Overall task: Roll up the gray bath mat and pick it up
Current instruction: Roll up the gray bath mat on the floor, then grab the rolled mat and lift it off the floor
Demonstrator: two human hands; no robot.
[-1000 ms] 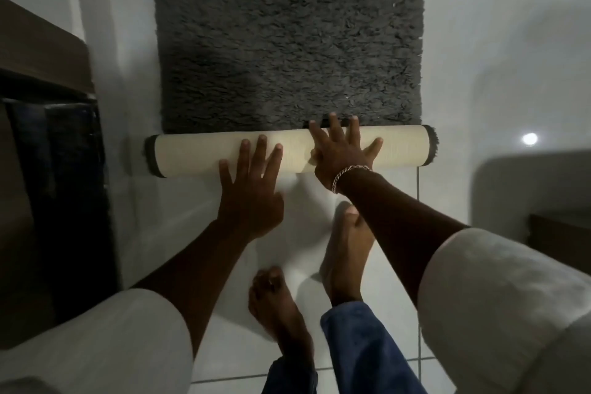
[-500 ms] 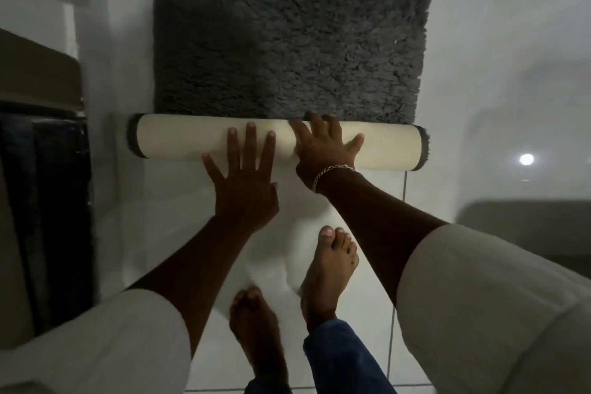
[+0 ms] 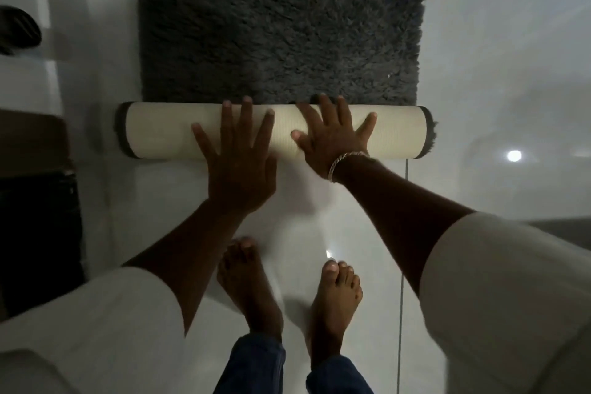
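The gray shaggy bath mat (image 3: 281,35) lies on the white tiled floor, its near part wound into a roll (image 3: 396,133) with the cream backing outward. My left hand (image 3: 238,153) presses flat on the roll's middle, fingers spread. To its right, my right hand (image 3: 332,134), with a silver bracelet at the wrist, also lies flat on the roll, fingertips reaching the roll's far edge at the gray pile. Neither hand grips anything.
My two bare feet (image 3: 332,304) stand on the glossy floor just behind the roll. Dark furniture (image 3: 35,201) lines the left side. A dark object (image 3: 17,30) sits at far left. A tile joint (image 3: 403,249) runs down the floor on the right.
The roll has travelled away from me and grown thicker, leaving less flat mat. Both hands followed it, and my feet stepped forward.
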